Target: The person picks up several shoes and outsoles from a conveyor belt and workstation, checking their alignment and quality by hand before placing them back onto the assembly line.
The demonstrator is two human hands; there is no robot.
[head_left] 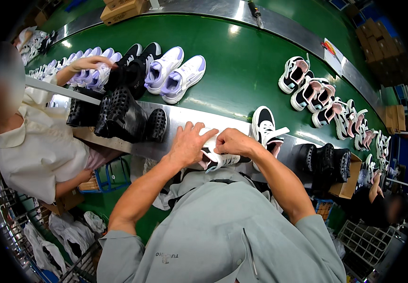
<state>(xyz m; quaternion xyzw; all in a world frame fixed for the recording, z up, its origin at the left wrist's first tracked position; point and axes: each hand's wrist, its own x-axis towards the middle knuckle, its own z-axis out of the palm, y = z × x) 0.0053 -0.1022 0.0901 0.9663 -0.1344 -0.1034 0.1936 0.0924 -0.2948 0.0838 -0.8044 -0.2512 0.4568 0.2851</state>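
A white, black and pink sneaker (224, 161) lies close against my body, at the near edge of the metal ledge. My left hand (188, 144) is closed around its left side, thumb and forefinger by a white piece (208, 140) at the shoe. Against that piece my right hand (235, 142) is closed in a pinch; whether the white piece is a strap or paper, I cannot tell. Just right of my right hand, a second white and black sneaker (263, 123) rests with its toe pointing away and its white strap sticking out to the right.
Beyond the ledge runs a green belt (232, 70) with white and lilac sneakers (183, 80) at left and a row of pink-lined sneakers (324, 96) at right. Black studded moulds (127, 115) stand left, more black moulds (324, 160) right. A co-worker (29, 146) reaches over at left.
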